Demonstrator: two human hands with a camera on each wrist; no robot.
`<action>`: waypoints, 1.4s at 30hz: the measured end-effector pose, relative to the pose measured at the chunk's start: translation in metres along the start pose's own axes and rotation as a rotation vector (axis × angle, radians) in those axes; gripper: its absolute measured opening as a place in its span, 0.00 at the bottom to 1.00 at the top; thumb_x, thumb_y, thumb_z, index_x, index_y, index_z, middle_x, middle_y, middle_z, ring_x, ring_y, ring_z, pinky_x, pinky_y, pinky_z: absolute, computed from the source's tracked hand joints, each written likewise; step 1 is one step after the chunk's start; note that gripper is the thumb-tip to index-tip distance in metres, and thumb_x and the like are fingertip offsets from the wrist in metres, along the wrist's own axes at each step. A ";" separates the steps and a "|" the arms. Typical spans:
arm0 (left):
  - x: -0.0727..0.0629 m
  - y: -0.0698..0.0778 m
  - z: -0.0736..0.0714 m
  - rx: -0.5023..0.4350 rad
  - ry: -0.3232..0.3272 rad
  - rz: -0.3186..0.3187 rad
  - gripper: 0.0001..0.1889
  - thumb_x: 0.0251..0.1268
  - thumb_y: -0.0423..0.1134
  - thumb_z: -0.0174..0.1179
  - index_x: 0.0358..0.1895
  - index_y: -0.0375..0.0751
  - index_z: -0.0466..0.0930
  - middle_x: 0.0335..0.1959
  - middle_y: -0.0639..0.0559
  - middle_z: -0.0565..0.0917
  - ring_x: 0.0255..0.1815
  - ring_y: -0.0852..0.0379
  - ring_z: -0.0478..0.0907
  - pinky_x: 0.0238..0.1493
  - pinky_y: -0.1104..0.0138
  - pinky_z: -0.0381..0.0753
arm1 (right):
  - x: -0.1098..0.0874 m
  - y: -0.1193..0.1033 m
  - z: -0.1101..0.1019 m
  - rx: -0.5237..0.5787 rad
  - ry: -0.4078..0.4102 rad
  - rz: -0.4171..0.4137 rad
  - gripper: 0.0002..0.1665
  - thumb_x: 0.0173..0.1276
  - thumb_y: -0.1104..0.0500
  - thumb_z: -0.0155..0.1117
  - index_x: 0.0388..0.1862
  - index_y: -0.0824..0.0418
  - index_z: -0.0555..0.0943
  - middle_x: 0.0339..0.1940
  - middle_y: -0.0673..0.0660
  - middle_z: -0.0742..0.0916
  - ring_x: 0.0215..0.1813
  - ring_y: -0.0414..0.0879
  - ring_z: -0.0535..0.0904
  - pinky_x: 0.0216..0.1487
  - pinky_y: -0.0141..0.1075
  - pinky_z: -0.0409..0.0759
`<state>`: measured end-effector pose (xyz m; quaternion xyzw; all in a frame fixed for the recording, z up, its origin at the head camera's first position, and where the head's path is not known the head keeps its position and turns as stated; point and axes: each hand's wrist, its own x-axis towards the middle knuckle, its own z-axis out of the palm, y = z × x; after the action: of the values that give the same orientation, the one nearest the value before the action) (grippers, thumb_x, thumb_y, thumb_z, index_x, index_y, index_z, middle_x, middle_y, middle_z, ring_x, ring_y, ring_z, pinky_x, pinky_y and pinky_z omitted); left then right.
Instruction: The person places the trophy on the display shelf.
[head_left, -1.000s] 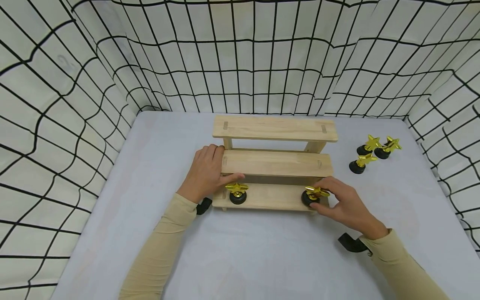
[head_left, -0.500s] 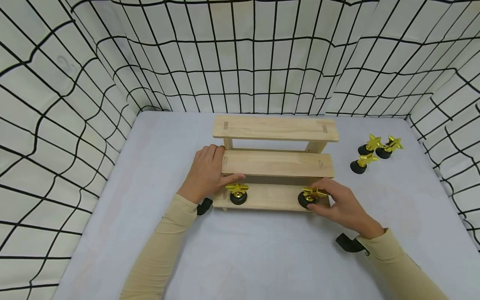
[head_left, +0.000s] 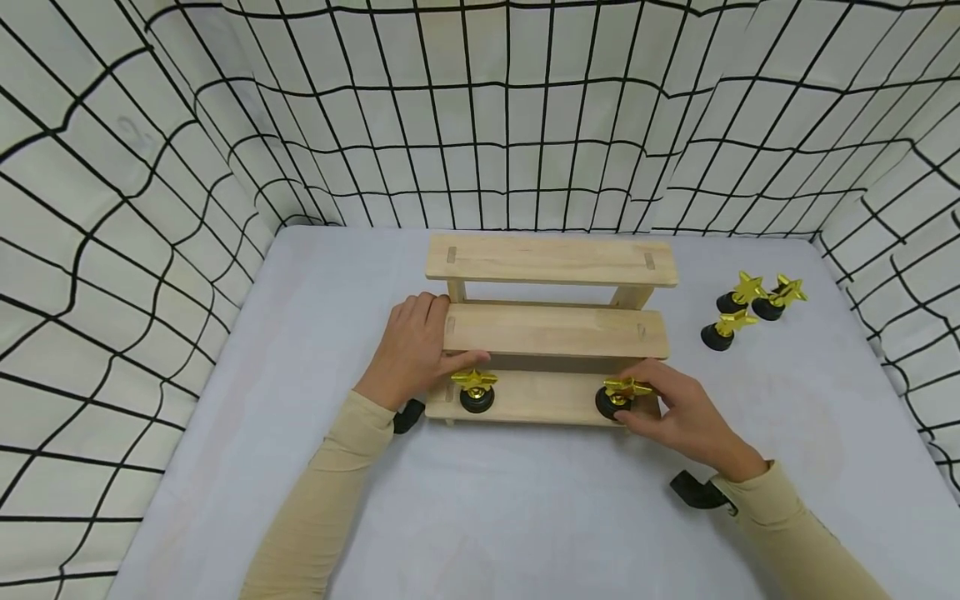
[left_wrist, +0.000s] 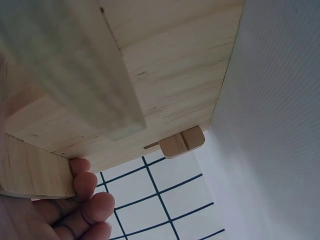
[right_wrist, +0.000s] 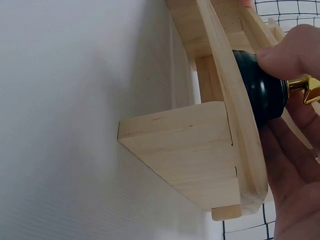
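A three-tier wooden display stand (head_left: 555, 327) sits on the white table. My left hand (head_left: 408, 350) holds its left side, the thumb along the front of the middle tier; in the left wrist view, the fingertips (left_wrist: 86, 185) curl round a board end. My right hand (head_left: 678, 412) grips a small gold star trophy at the bottom tier's right end. In the right wrist view, the trophy's round black base (right_wrist: 260, 90) is upright against the board, thumb and fingers on either side of it. A second star trophy (head_left: 476, 399) stands on the bottom tier's left end, just below my left thumb.
Several more star trophies (head_left: 717, 336) stand grouped on the white table (head_left: 525, 517), right of the stand. Black wire grid panels (head_left: 480, 117) with white behind them enclose the back and both sides. A black wrist-worn piece (head_left: 699, 490) hangs below the right sleeve.
My right hand has shifted the trophy slightly left along the bottom tier, then stays nearly still. My left hand keeps its hold on the stand.
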<state>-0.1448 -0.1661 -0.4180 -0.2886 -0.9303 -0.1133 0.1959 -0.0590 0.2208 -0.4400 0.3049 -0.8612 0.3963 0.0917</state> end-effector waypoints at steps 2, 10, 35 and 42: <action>0.000 0.000 0.000 0.001 -0.003 0.000 0.49 0.50 0.75 0.69 0.52 0.28 0.75 0.39 0.39 0.78 0.40 0.43 0.75 0.46 0.52 0.75 | -0.001 0.000 0.001 -0.002 0.001 0.005 0.32 0.50 0.71 0.83 0.53 0.54 0.82 0.47 0.47 0.87 0.42 0.35 0.77 0.36 0.29 0.73; -0.001 0.001 0.001 -0.001 -0.016 -0.017 0.48 0.47 0.72 0.72 0.53 0.28 0.74 0.40 0.39 0.79 0.42 0.43 0.75 0.48 0.52 0.75 | -0.004 -0.002 -0.003 0.006 -0.012 0.039 0.36 0.49 0.69 0.85 0.58 0.54 0.82 0.51 0.48 0.86 0.51 0.32 0.79 0.51 0.20 0.76; -0.002 0.001 0.001 -0.001 0.033 0.010 0.56 0.58 0.87 0.35 0.52 0.28 0.74 0.39 0.39 0.78 0.41 0.43 0.75 0.46 0.51 0.75 | -0.018 -0.002 -0.068 -0.001 0.168 0.077 0.38 0.38 0.86 0.79 0.51 0.66 0.83 0.46 0.51 0.87 0.51 0.33 0.83 0.57 0.17 0.78; -0.002 0.001 0.001 -0.005 0.028 0.002 0.57 0.57 0.87 0.33 0.52 0.28 0.75 0.40 0.38 0.79 0.41 0.42 0.76 0.46 0.51 0.75 | -0.020 0.004 -0.089 0.078 0.285 0.011 0.34 0.37 0.87 0.77 0.49 0.78 0.82 0.46 0.55 0.88 0.50 0.37 0.84 0.58 0.22 0.80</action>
<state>-0.1432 -0.1659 -0.4196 -0.2883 -0.9270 -0.1196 0.2080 -0.0535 0.2979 -0.3909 0.2444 -0.8251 0.4690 0.1990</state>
